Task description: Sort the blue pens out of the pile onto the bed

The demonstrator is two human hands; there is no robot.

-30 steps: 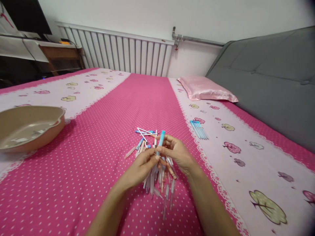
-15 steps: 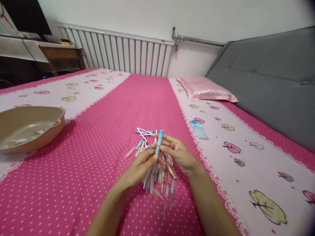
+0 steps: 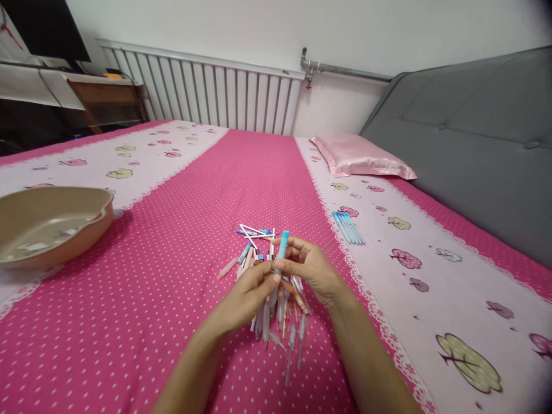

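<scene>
A pen with a light-blue cap [image 3: 283, 244] stands nearly upright between my two hands, above a loose pile of pen parts. My left hand [image 3: 254, 287] is closed, pinching the lower part of the pen between thumb and fingers. My right hand [image 3: 308, 269] grips it higher up, its thumb and fingers at the capped part. Below and around them lie clear and whitish pen barrels [image 3: 266, 322], several white sticks [image 3: 250, 234] and blue pen pieces. To the right, a row of blue pens [image 3: 348, 228] lies side by side.
The bed has a pink dotted cover [image 3: 181, 230]. A tan basin [image 3: 56, 224] with small pieces inside sits at the left. Toward the back right are a pink pillow [image 3: 362, 156] and a grey headboard [image 3: 466, 132]. A radiator [image 3: 207, 86] runs along the wall.
The pen has shifted slightly right and down. My right hand's fingers have slid a little along it; both hands still hold it. The pile and the row look the same.
</scene>
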